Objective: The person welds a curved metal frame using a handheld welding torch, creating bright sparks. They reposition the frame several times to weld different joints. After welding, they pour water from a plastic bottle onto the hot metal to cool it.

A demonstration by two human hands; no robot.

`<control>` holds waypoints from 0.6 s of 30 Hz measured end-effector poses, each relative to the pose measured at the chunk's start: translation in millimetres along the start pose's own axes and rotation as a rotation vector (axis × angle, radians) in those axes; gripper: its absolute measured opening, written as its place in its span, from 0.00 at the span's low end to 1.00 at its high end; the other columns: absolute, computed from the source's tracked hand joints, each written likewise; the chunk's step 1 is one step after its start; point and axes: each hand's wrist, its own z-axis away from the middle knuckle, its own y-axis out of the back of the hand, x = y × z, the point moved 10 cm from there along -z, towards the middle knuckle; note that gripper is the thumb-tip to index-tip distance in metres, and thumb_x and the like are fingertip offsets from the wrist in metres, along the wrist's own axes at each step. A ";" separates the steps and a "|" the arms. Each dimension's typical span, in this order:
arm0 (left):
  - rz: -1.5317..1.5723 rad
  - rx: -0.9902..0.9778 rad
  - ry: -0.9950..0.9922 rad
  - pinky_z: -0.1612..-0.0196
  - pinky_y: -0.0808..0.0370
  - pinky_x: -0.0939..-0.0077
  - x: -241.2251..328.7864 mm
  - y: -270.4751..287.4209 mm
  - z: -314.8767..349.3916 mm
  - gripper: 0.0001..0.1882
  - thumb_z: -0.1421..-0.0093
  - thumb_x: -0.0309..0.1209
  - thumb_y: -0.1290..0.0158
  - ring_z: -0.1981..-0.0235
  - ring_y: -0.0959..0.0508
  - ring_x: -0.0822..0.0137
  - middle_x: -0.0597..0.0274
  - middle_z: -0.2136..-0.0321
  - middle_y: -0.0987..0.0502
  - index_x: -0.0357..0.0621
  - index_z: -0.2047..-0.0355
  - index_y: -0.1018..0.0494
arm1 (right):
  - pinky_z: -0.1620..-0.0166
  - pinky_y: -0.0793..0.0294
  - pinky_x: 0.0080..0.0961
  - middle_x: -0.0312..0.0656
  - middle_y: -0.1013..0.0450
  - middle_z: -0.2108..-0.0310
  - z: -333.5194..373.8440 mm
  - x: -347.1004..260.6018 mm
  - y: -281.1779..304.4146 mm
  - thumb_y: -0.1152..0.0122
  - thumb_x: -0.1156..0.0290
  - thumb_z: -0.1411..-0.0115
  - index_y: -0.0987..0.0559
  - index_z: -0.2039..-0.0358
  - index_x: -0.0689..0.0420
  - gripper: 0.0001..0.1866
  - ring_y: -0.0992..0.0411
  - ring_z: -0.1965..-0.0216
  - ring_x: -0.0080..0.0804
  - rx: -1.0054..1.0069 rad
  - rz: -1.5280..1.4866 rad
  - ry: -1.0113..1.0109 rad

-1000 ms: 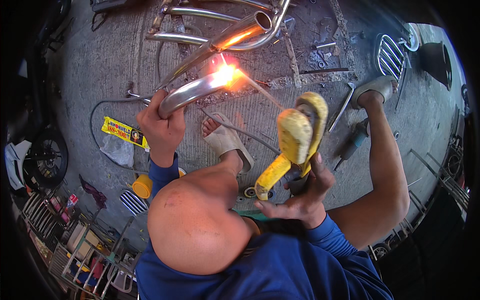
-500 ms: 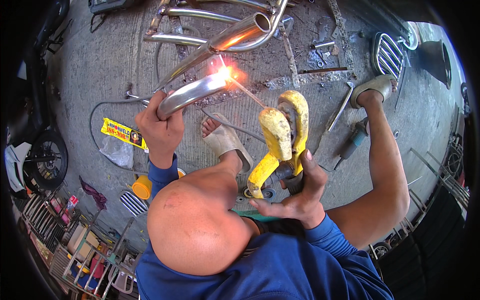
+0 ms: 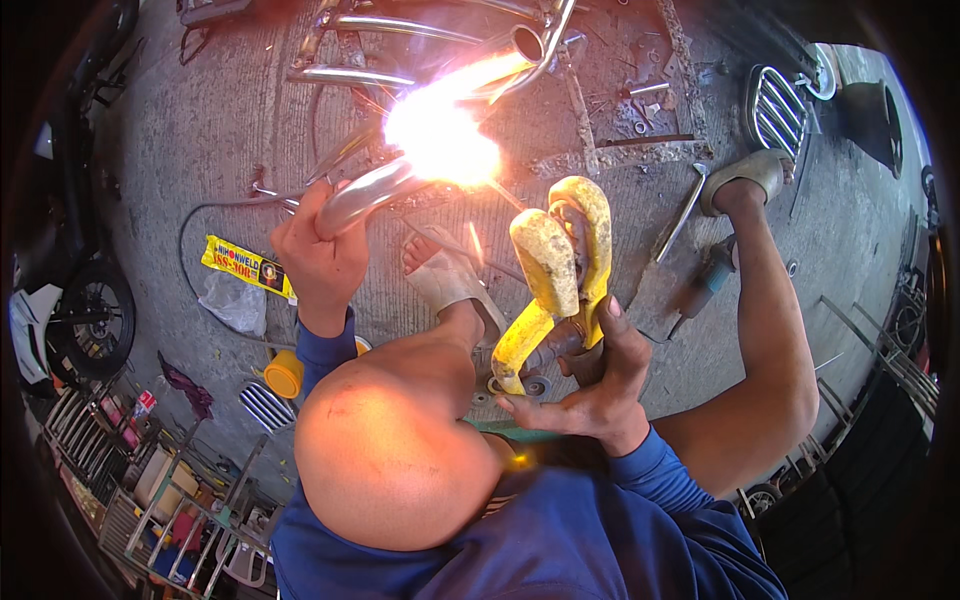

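Note:
My left hand [image 3: 322, 255] is closed round the near end of a shiny bent steel tube [image 3: 368, 196]. In my right hand [image 3: 600, 388] is a yellow welding electrode holder [image 3: 548, 262], its handle gripped between thumb and fingers. A thin welding rod [image 3: 508, 195] sticks out of the holder's jaws toward the tube's far end. There a white glare [image 3: 440, 132] with flying sparks covers the rod's tip and the joint. Just beyond lies a larger open-ended pipe [image 3: 520, 50], partly lost in the glare, against a polished tubular frame [image 3: 350, 75].
A hammer [image 3: 683, 212] and an angle grinder [image 3: 710, 278] lie on the concrete at right, near my sandalled foot [image 3: 748, 180]. Left of my leg are a yellow packet [image 3: 245, 265], a plastic bag [image 3: 233, 303] and a cable [image 3: 182, 240]. Metal scraps [image 3: 645, 110] lie at the far right.
The small glowing arc has flared into a large white glare with sparks, hiding the joint. My right hand and the electrode holder have shifted slightly left; my left hand stays put.

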 end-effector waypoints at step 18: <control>-0.025 0.013 0.013 0.77 0.33 0.73 6.6 1.2 -2.7 0.11 0.39 0.27 0.40 0.81 0.29 0.77 0.57 0.85 0.29 0.28 0.64 0.23 | 0.48 0.22 0.34 0.53 0.32 0.42 8.5 2.5 -5.6 0.10 0.58 0.63 0.50 0.27 0.55 0.70 0.24 0.45 0.43 -0.071 0.004 0.001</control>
